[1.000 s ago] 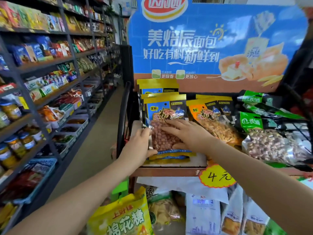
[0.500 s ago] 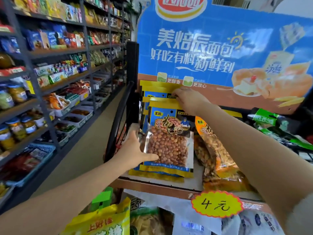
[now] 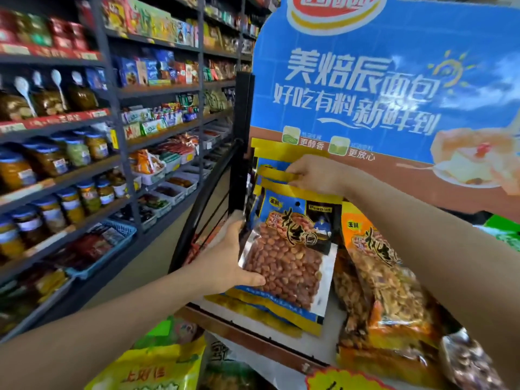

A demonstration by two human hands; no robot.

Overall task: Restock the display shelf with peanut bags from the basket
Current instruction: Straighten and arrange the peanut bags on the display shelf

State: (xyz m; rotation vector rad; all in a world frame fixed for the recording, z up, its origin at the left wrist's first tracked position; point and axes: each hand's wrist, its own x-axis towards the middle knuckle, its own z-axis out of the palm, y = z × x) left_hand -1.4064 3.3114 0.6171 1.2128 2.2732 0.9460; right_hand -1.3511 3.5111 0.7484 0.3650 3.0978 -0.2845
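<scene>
A stack of yellow-and-blue peanut bags (image 3: 284, 266) leans upright on the display shelf (image 3: 253, 337), the front bag showing red peanuts through a clear window. My left hand (image 3: 225, 263) grips the lower left edge of the front bag, thumb across its window. My right hand (image 3: 315, 173) pinches the yellow top strips of the bags standing behind it. Orange peanut bags (image 3: 388, 280) lean beside the stack on the right. No basket is in view.
A blue bread advertising board (image 3: 380, 80) backs the shelf. A black metal frame (image 3: 213, 198) borders its left side. Long grocery shelves (image 3: 112, 130) with jars and snacks line the aisle at left. Yellow candy bags (image 3: 157, 364) and a price tag (image 3: 337, 381) sit below.
My right hand rose from the front bag's window to the tops of the bags behind. My left hand stays on the front bag's left edge. The camera moved closer.
</scene>
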